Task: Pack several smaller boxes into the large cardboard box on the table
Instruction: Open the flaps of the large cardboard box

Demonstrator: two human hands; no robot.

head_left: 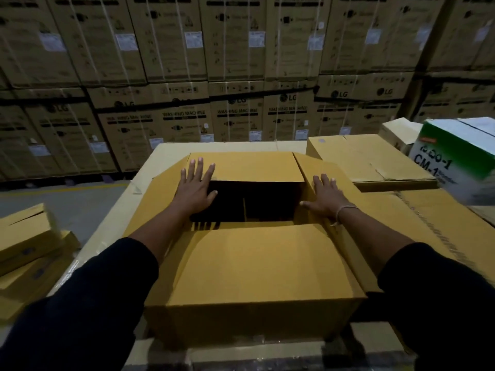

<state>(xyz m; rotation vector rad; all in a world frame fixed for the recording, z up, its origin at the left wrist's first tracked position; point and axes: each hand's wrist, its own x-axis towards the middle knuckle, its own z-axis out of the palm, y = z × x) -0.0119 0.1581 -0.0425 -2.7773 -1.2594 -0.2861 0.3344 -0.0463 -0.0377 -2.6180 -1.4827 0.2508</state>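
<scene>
I have the big box square in front of me on the table, its near and far flaps folded in and a dark gap left open between them. My left hand lies flat and spread on the left flap at the gap's edge; my right hand lies flat and spread on the right flap. Neither holds anything.

Inside is too dark to count, though I make out a thin upright edge that may be packed boxes. I judge the packing mostly done and the closing under way: the side flaps have yet to come down.

More small boxes sit stacked off to my left. Everything is plain corrugated card, matte tan, with sharp creases and flat stiff panels.
</scene>
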